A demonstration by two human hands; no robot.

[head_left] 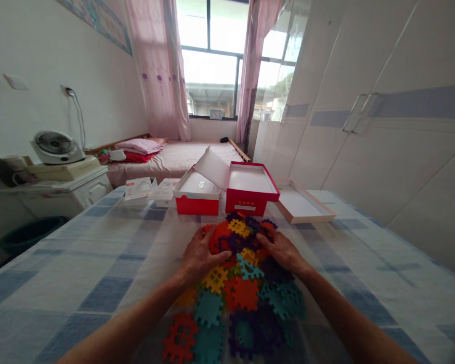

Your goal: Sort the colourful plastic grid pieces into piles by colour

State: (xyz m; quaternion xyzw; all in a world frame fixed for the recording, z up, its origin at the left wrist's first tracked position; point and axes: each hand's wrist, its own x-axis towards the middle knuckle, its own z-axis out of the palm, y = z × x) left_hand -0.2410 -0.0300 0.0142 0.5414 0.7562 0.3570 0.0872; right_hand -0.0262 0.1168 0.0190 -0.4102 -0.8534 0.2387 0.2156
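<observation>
A heap of colourful interlocking plastic tiles [246, 293] with notched edges lies on the table in front of me. They are red, yellow, teal and dark purple, and some have window-like openings. My left hand [202, 257] rests against the heap's left side, fingers spread over red tiles and thumb pointing inward. Across from it, my right hand [282, 248] touches the right side by dark purple tiles, its thumb and fingers apart. A yellow tile [239, 227] sits on top between the hands. Some fingertips are hidden among the pieces.
Behind the heap stand a red-and-white box [197, 206], a dark red box [246, 206] and a shallow pale tray [307, 218]. Small white boxes [138, 191] are at the left. A checked cloth [109, 288] covers the table; a bed [178, 156] is beyond.
</observation>
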